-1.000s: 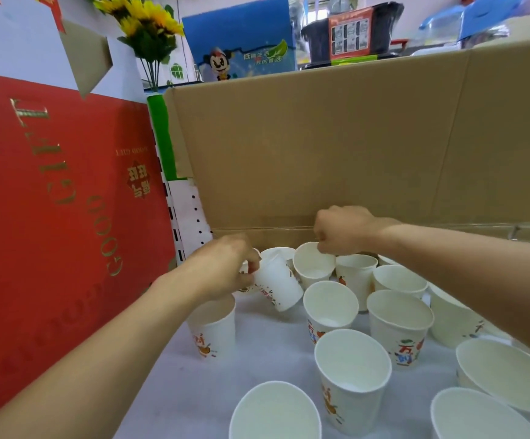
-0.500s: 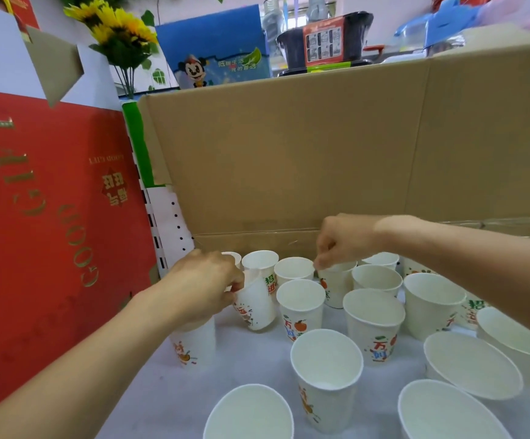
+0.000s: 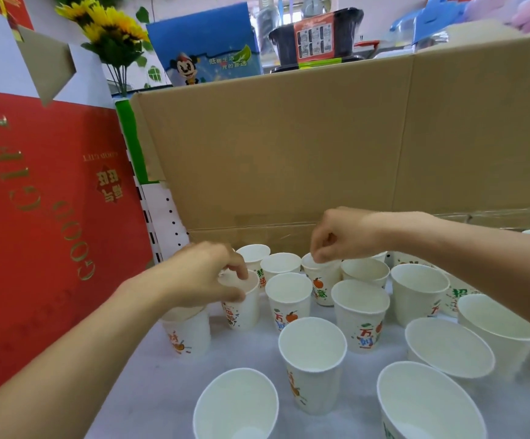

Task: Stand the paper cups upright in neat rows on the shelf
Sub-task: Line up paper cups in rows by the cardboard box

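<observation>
Several white paper cups with orange and blue print stand upright on the pale shelf surface (image 3: 149, 397). My left hand (image 3: 206, 274) grips the rim of one cup (image 3: 241, 312) at the left of the group; it stands nearly upright. My right hand (image 3: 343, 232) pinches the rim of a back-row cup (image 3: 322, 285) with an orange printed on it. Another cup (image 3: 189, 335) sits partly under my left wrist. Larger-looking cups (image 3: 312, 362) stand nearer to me.
A brown cardboard sheet (image 3: 320, 147) forms the back wall behind the cups. A red gift box (image 3: 36, 236) closes the left side, with a white perforated shelf post (image 3: 165, 217) between them. Sunflowers and boxes stand beyond the cardboard.
The cup in my left hand went from tilted to nearly upright. My right hand shifted from one back-row cup to the rim of the orange-printed one. The view moved down and left.
</observation>
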`<state>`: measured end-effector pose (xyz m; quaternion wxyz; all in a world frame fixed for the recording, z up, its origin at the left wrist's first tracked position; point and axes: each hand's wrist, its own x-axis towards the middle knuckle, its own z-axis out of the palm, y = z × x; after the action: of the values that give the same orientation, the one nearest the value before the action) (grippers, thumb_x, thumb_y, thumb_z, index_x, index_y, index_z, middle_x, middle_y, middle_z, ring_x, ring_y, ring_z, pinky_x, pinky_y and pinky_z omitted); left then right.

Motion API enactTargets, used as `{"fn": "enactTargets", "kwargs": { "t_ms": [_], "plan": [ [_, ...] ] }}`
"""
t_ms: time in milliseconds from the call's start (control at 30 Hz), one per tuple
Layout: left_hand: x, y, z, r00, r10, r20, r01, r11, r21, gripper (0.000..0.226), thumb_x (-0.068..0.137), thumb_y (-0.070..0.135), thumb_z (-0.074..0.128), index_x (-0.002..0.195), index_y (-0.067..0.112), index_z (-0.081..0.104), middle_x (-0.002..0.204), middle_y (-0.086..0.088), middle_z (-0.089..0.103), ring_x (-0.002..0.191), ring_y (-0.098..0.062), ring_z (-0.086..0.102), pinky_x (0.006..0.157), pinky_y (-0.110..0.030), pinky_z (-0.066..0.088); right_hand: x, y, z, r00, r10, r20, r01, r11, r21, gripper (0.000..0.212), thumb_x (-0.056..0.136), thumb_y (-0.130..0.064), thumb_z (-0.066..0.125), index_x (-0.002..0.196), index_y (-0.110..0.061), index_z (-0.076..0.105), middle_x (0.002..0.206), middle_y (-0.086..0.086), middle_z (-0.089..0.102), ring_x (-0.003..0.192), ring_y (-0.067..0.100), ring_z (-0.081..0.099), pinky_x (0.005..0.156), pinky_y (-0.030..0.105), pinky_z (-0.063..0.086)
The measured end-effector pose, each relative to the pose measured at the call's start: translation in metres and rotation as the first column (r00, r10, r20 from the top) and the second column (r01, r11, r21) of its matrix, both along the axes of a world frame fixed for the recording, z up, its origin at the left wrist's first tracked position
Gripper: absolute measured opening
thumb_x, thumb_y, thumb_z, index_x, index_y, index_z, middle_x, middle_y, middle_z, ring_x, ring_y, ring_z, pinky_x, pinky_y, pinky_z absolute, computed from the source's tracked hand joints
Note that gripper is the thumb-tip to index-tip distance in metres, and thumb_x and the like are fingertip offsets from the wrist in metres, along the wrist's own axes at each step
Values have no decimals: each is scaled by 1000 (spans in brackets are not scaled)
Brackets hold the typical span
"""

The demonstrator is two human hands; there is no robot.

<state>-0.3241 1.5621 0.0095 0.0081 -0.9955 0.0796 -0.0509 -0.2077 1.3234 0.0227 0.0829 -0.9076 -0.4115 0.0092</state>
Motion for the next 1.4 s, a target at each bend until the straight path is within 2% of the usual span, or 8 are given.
{"fn": "enactTargets", "kwargs": {
  "t_ms": [233, 367, 633, 800, 933, 1033, 1167, 1400],
  "plan": [
    [-21, 31, -9, 972, 216, -92, -234, 873, -428, 54, 85, 61, 51, 135, 40, 48, 141, 16, 43, 124, -6, 42, 98, -26, 35, -31, 27, -9, 970, 219, -104, -215, 975, 50, 26, 92, -44, 56, 113, -32, 66, 114, -18, 61, 106, 4, 54, 85, 21, 45],
    [-22, 18, -27, 972, 172, -160, -231, 829, -510, 40, 89, 60, 51, 128, 49, 52, 139, 23, 44, 126, -1, 43, 104, -24, 33, -26, 43, -15, 974, 203, -103, -208, 977, -42, 33, 91, -49, 54, 122, -39, 58, 120, -13, 54, 107, 10, 53, 92, 34, 47],
    [-32, 6, -29, 973, 170, -158, -218, 902, -374, 28, 82, 60, 56, 86, 36, 70, 89, 10, 66, 81, -9, 61, 79, -31, 52, -27, 34, -6, 934, 305, -188, -322, 944, -70, 10, 90, -31, 61, 88, -33, 71, 81, -18, 67, 66, -4, 57, 64, 20, 50],
    [-30, -2, -18, 942, 189, -279, -290, 876, -386, 36, 88, 52, 59, 78, 19, 70, 48, 10, 44, 42, -8, 37, 44, -23, 31, -29, 32, -4, 943, 273, -190, -297, 947, -117, 14, 89, -30, 60, 87, -27, 73, 81, -16, 69, 69, -3, 59, 63, 17, 45],
    [-24, 0, -1, 928, 107, -358, -233, 914, -333, 29, 85, 56, 61, 78, 30, 73, 59, 14, 58, 55, -7, 52, 58, -26, 44, -27, 34, 1, 954, 227, -194, -252, 961, -115, 18, 87, -27, 58, 80, -18, 71, 78, -5, 70, 64, 4, 55, 63, 26, 48],
    [-16, 10, 10, 966, 49, -253, -151, 904, -399, 32, 84, 58, 60, 79, 30, 74, 91, 3, 69, 82, -22, 62, 78, -44, 49, -19, 36, 7, 983, 144, -112, -146, 989, -12, 21, 90, -28, 59, 73, -19, 68, 67, -11, 65, 56, 0, 50, 55, 14, 41],
    [15, 35, 18, 991, 130, 25, -99, 849, -519, 15, 90, 38, 62, 85, 27, 71, 87, 9, 72, 84, -12, 66, 81, -36, 51, 8, 34, 8, 996, 45, 72, -44, 999, -17, 13, 85, -24, 59, 74, -26, 65, 75, -12, 67, 71, 8, 60, 69, 31, 54],
    [68, 47, -10, 991, 50, 121, 1, 921, -390, 8, 87, 30, 67, 93, 28, 73, 89, 21, 62, 87, 3, 57, 79, -25, 45, 25, 50, -2, 990, 38, 139, -30, 998, -59, 12, 88, -26, 55, 86, -28, 66, 88, -13, 67, 82, 13, 62, 68, 32, 53]
  ]
}}
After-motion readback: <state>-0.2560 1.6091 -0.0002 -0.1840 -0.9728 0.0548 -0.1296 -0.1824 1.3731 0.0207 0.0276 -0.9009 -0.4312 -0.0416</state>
